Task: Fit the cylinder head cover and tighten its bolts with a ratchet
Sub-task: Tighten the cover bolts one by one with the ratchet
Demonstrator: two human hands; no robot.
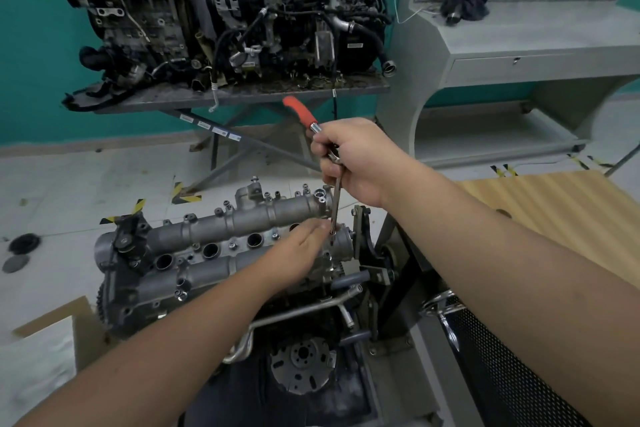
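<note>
Gripping ratchet (331,152), right hand (360,159), left fingers (320,227) steadying extension (335,208)

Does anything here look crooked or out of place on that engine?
Nothing is clearly wrong. The cover sits level on the engine. Several bolts along its far edge stand proud, apparently not yet tightened. The right hand holds the ratchet; the left hand steadies its extension.

Teal-and-white wall (31,62), pale tiled floor (86,180), grey console desk (519,59), perhaps a training panel.
</note>
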